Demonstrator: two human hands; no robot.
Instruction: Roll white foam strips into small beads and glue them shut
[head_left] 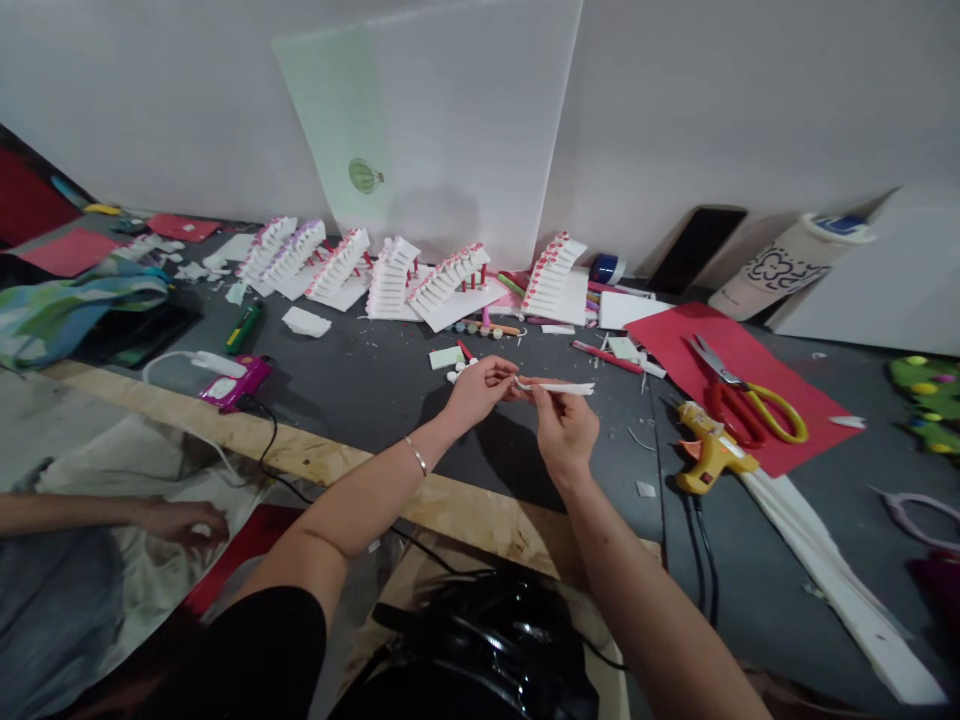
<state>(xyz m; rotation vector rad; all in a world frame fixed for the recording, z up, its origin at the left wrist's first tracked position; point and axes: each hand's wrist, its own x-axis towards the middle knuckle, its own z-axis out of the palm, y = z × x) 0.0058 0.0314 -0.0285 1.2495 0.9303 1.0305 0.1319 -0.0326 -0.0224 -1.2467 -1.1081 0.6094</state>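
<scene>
Between my two hands is a thin white paper strip (564,388), its free end pointing right. My right hand (568,428) pinches the strip between thumb and fingers. At the strip's left end, the fingertips of my left hand (481,388) are closed on it, partly hiding that end. Just beyond my left hand lie a pale square pad (447,357) and a few small white pieces. Several small white paper stair models with red or purple dots stand along the back, one of them (451,280) straight ahead of my hands.
On the right, scissors (750,395) lie on red paper (675,345), beside a yellow glue gun (709,450). A cup (780,265) and a phone (697,248) lean near the wall. A purple power adapter (236,382) sits left; another person's hand (187,522) rests below.
</scene>
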